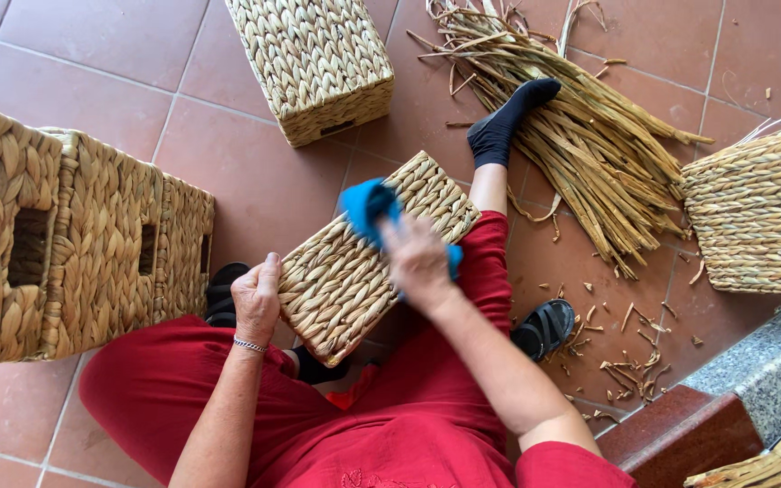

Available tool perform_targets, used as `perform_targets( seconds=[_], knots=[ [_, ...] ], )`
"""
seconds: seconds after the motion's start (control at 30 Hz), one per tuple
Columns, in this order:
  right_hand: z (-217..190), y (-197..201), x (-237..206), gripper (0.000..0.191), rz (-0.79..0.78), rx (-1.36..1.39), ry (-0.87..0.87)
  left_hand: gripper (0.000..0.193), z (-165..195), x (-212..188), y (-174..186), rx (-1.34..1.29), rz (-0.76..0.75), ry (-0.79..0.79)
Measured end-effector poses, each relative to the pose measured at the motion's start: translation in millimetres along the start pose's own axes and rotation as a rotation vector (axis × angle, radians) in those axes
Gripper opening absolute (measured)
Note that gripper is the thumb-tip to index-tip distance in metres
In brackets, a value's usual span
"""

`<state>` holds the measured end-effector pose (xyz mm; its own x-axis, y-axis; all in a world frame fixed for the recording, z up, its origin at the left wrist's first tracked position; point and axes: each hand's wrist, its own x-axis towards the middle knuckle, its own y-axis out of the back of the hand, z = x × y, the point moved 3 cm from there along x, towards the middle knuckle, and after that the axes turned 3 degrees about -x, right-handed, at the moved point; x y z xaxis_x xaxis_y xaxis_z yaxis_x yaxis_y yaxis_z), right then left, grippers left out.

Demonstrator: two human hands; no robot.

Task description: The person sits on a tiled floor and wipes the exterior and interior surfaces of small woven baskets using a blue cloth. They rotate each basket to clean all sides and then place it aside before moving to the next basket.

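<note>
Basket (pixel 354 271), woven from pale straw, rests tilted on the lap of a person in red clothes, between the two hands. The left hand (pixel 257 298) grips the basket at its left edge, fingers closed over the rim. The right hand (pixel 419 260) is closed around a blue cloth (pixel 368 210) and presses it on the upper side of the basket; this hand is a little blurred. The cloth touches the weave near the top corner of the basket.

On the tiled floor (pixel 92 81) stand more woven baskets: a row of three with square handle holes (pixel 74 244) at the left, just beside the left knee, one small box (pixel 314 63) at the top, and another one (pixel 761 212) at the right. A bundle of dry straw (pixel 580 126) lies at the top right, and one foot in a black sock (pixel 503 122) rests on it. A black sandal (pixel 544 327) lies near the right leg, with small straw cuttings (pixel 635 361) scattered beside it.
</note>
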<state>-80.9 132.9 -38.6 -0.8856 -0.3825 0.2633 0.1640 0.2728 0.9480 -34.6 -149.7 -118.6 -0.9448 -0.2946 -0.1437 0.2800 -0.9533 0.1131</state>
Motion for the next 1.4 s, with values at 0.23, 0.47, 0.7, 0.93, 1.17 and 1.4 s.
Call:
perform_targets(
  seconds=[0.23,0.47,0.7,0.93,1.17,1.4],
  knots=[
    [86,-6,28,0.029,0.212,-0.217,-0.316,0.036,10,1,-6,-0.007,0.033,-0.007],
    [-89,29,-19,0.046,0.051,0.214,0.11,0.045,3,2,1,0.101,0.044,0.037],
    [-31,11,-17,0.047,0.092,0.021,0.072,0.037,2,0,-1,0.005,-0.003,0.02],
    [143,-20,4,0.041,0.121,-0.037,-0.454,0.037,21,6,-1,0.151,-0.08,0.098],
    [199,-34,-7,0.046,-0.186,1.152,-0.897,0.03,90,23,-27,0.829,-0.203,-0.276],
    [196,-49,-22,0.05,-0.19,1.239,-1.076,0.059,118,33,-84,1.144,-0.441,0.022]
  ],
)
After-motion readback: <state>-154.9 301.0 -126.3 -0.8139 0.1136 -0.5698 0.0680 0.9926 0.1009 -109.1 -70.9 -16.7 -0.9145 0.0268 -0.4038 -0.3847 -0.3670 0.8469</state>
